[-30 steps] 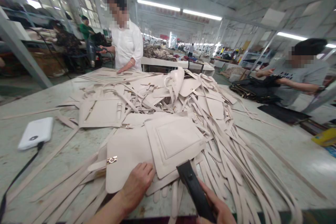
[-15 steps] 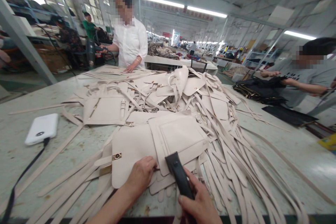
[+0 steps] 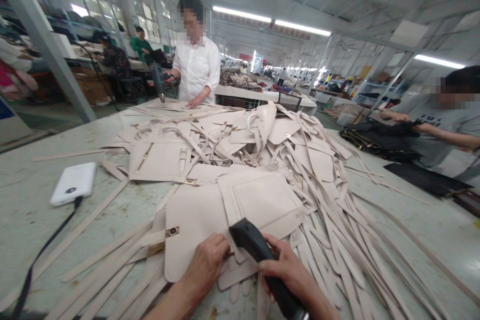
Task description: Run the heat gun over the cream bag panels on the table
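Note:
My right hand (image 3: pixel 279 267) is wrapped around a black hand-held tool (image 3: pixel 258 247) shaped like a hair clipper, its broad head over the edge of a beige bag panel (image 3: pixel 264 197). Closed, my left hand (image 3: pixel 210 257) pinches the edge of the beige leather bag pieces just left of the tool's head; its fingertips are partly hidden. Under that hand lies a beige flap (image 3: pixel 197 210) with a gold clasp (image 3: pixel 172 231). Long beige straps (image 3: pixel 108 265) fan out toward me on both sides.
Beyond my hands a heap of beige bag parts (image 3: pixel 243 135) covers the table (image 3: pixel 33 230). A white power bank (image 3: pixel 75 182) with a black cable lies left. Across the table a person (image 3: pixel 197 67) holds a heat gun (image 3: pixel 158 82). Black bags (image 3: pixel 380 137) lie by another person at right.
The black tool has tilted over and its head has shifted left, closer to my left hand. Across the table, the co-worker's heat gun now points down. The whole view has shifted slightly.

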A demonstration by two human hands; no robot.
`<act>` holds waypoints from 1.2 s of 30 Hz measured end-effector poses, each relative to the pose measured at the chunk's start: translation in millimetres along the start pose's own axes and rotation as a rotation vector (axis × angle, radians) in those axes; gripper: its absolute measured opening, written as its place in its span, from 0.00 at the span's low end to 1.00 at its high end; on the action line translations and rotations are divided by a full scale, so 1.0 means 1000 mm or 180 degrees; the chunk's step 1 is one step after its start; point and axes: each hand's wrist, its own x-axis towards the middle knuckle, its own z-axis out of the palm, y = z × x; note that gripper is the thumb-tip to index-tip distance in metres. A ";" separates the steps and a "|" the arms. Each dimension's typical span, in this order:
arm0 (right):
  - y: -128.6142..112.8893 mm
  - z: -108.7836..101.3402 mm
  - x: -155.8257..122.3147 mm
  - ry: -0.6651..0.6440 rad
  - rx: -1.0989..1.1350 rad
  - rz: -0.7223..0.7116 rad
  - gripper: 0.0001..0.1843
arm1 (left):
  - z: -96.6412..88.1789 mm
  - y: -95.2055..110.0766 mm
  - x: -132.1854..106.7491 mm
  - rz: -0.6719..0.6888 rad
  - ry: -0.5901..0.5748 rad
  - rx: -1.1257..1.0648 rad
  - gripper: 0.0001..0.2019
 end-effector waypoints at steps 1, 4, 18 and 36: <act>-0.007 0.001 0.008 -0.0088 -0.0053 0.0002 0.33 | 0.001 -0.001 -0.001 0.0040 0.0038 -0.0002 0.09; -0.025 0.004 0.039 -0.0183 -0.0184 0.0016 0.29 | 0.003 -0.003 -0.003 0.0124 0.0140 -0.0031 0.11; -0.058 0.010 0.077 0.0157 -0.0439 -0.0482 0.30 | -0.005 0.023 -0.021 -0.0212 -0.0577 -0.0101 0.10; -0.054 0.014 0.092 -0.0504 -0.0448 0.0242 0.24 | -0.010 0.024 -0.005 0.0489 -0.0713 -0.0794 0.08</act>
